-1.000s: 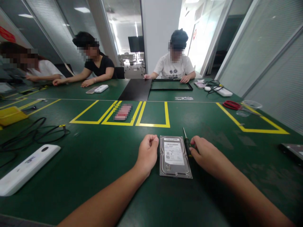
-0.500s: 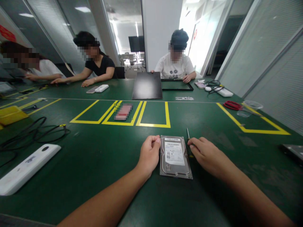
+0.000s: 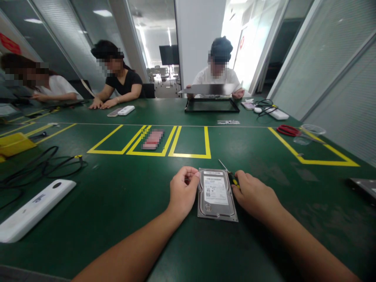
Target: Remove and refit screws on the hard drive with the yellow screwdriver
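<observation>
A silver hard drive with a white label lies flat on the green table just in front of me. My left hand is curled, and its fingertips touch the drive's left edge. My right hand is closed around a small screwdriver with a yellow and black handle. Its metal tip points up and to the left, above the drive's far right corner.
A white device and black cables lie at the left, beside a yellow tray. Yellow tape boxes mark the table's middle. Three people sit across; one lifts a dark panel over a black frame. Red scissors lie at the right.
My right hand has lifted the screwdriver and turned its tip toward the drive's far right corner. My left hand closed in on the drive's left edge. The person opposite raised the dark panel.
</observation>
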`<state>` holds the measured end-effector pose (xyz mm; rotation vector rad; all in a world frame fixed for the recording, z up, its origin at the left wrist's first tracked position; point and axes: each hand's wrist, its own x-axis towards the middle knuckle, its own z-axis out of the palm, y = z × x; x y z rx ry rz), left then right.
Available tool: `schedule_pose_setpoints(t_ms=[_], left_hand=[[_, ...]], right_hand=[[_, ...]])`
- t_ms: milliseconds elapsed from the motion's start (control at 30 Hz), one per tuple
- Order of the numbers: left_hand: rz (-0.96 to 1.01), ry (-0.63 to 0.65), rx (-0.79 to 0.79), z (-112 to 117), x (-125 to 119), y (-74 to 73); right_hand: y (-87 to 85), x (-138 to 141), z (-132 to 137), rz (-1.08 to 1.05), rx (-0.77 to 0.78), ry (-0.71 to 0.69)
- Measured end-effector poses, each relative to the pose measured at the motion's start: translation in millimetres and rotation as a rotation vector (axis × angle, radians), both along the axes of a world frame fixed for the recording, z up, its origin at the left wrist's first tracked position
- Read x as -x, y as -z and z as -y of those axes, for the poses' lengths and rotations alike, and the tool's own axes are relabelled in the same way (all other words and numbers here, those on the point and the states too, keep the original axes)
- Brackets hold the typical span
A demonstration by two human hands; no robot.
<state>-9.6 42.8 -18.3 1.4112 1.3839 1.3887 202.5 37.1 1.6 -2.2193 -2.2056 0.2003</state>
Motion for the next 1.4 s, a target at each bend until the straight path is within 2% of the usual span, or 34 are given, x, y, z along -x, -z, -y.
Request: schedule_pose_setpoints(t_ms=[400,633,1033,1300,1400], left_hand=[[-0.014,0.045,-0.071,6.5,-3.8,-2.5],[-0.238,0.107,-0.272,16.5,-4.7,-6.1],[-0.399,0.395,-0.446,27.8,-10.6,-18.6],[-0.373,0.4,-0.459,36.1,-8.9,-28.6],[-0.417,0.464,-0.478,39.9,-5.2,-37.0]], right_hand=[[3.6,-0.2,-17.8,-0.16,-0.095,0.08],[6.3,-2.4,-23.2,-0.223,-0.132,0.051],[7.1,-4.9,-22.5,-0.265,-0.122,-0.001],[5.9,-4.9,-22.2,-0.275,-0.107,0.0],[5.1,-4.8,-21.7,-0.276,-0.1,-0.002]])
